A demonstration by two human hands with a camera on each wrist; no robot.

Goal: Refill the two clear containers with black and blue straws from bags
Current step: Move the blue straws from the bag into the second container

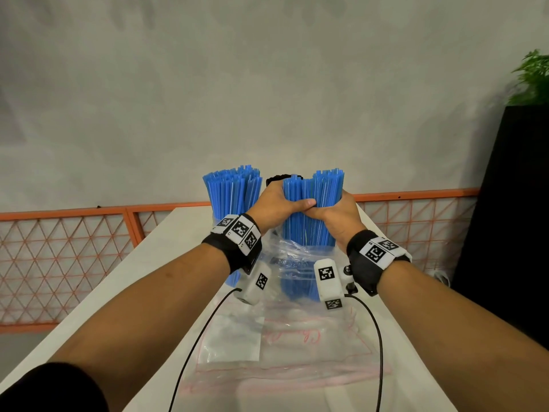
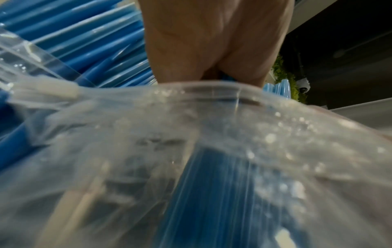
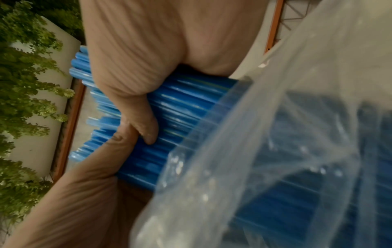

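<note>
Both hands grip one upright bundle of blue straws [image 1: 312,215] [image 3: 184,107] from either side, my left hand [image 1: 279,203] and my right hand [image 1: 338,212] meeting at its front. The bundle's lower half sits inside a crumpled clear plastic bag [image 1: 297,263] [image 2: 191,151] [image 3: 275,167]. To the left stands a clear container [image 1: 219,224] packed with more blue straws [image 1: 233,188] [image 2: 84,42]. Behind the hands a dark top of black straws [image 1: 282,177] peeks out; its container is hidden.
The white table [image 1: 166,251] runs away from me, with flat empty clear bags [image 1: 267,352] lying on its near part. An orange mesh fence [image 1: 59,257] stands behind it. A black cabinet [image 1: 505,218] with a green plant [image 1: 531,78] is at the right.
</note>
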